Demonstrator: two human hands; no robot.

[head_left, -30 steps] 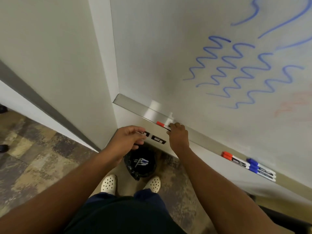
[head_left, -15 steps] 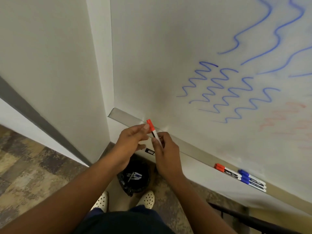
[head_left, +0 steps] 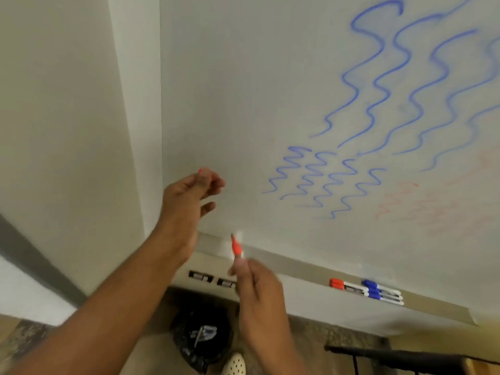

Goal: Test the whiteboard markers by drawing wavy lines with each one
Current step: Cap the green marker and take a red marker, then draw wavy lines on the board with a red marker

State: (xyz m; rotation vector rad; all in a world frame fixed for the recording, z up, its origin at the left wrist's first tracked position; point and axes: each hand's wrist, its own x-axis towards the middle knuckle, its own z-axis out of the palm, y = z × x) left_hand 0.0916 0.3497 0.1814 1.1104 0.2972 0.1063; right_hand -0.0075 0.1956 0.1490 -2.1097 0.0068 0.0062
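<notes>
Right hand (head_left: 257, 290) pinches an uncapped red marker (head_left: 236, 246); left hand (head_left: 189, 196) pinches its cap (head_left: 200, 170). A dry tip could leave faint lines on the whiteboard (head_left: 270, 90).

no text can be read (the marker (head_left: 351, 287) labels are too blurred).

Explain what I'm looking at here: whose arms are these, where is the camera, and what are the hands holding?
No machine here: a person wears a camera on the head, looking down at their own arms. The right hand grips an uncapped red marker, tip up, near the whiteboard. The left hand is raised and pinches something small and red, probably the cap. On the tray lie red-capped and blue-capped markers. Blue wavy lines and faint red ones already cover the board.
</notes>
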